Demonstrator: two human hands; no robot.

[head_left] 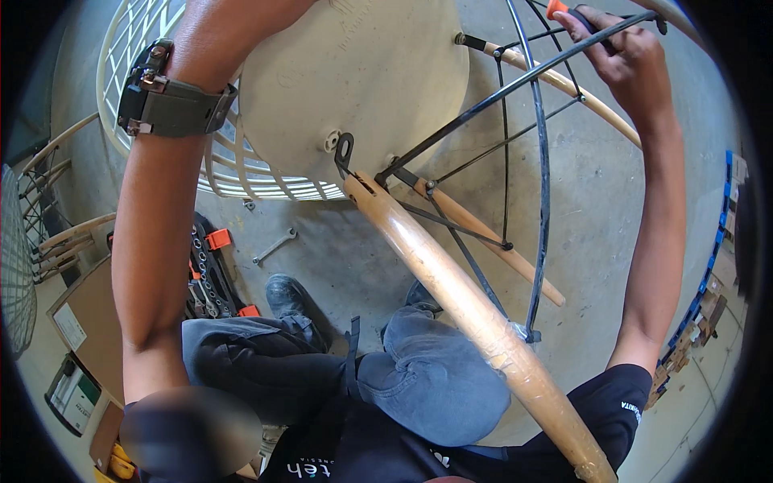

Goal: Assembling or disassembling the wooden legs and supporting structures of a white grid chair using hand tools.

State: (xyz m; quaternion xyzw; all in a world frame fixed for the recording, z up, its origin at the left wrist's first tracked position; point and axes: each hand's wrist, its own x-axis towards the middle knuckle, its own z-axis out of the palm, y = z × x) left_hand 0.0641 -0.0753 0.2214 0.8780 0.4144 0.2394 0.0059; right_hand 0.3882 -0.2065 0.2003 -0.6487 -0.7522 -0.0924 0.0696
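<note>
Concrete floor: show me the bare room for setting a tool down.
Bare floor shows between the wrench and the thick wooden pole, and again between the black rods and the right forearm. Crowded: left of the wrench, at the tool case, and amid the black rods.

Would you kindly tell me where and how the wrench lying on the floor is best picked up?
The wrench is probably best gripped at its middle, from above: it lies flat on the floor, uncovered, and is slim and straight between two wider ends.
</note>
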